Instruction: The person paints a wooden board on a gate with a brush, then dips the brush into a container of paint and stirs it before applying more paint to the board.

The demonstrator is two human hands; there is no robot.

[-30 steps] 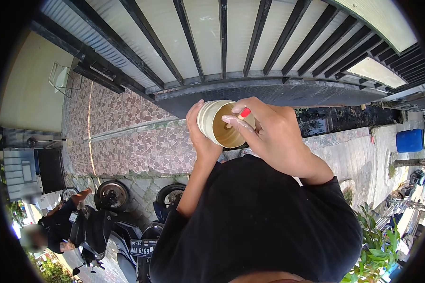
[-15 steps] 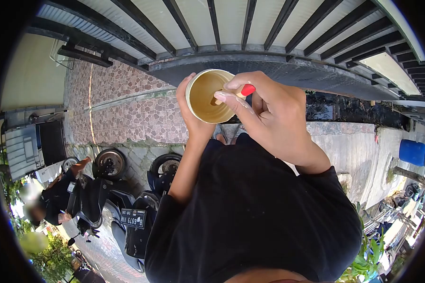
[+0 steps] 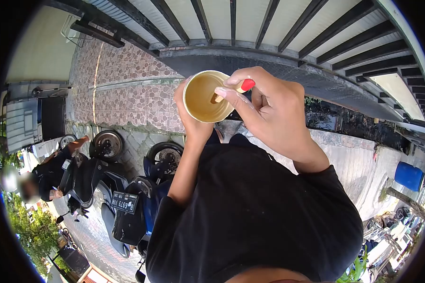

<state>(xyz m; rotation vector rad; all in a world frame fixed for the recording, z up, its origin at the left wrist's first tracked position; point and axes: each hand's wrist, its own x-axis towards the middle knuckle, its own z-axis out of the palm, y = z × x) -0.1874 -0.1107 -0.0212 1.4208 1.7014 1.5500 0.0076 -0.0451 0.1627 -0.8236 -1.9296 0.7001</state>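
Observation:
My left hand (image 3: 193,121) is wrapped around the outside of a round, pale can (image 3: 200,96), holding it up in front of my chest. Its inside is yellowish with ribbed walls, and the opening faces me. Over the can's right rim, my right hand (image 3: 274,106) pinches a paintbrush between thumb and fingers. The red end of the paintbrush's wooden handle (image 3: 248,85) sticks out past the fingers, while its lower end points into the can. Whether the bristles touch anything inside is hard to see. Whitish smears mark the right thumb and fingers.
A black metal gate (image 3: 269,56) runs across ahead, beside a drain (image 3: 323,115) on the right. Parked motorcycles (image 3: 127,207) stand at left, where another person (image 3: 47,177) sits. A blue barrel (image 3: 409,176) is at far right. Patterned stone paving (image 3: 132,101) lies ahead left.
The view has turned slightly, shifting the gate and motorcycles. My right hand has tipped the paintbrush a little, its red end sitting slightly higher. Both hands keep their hold.

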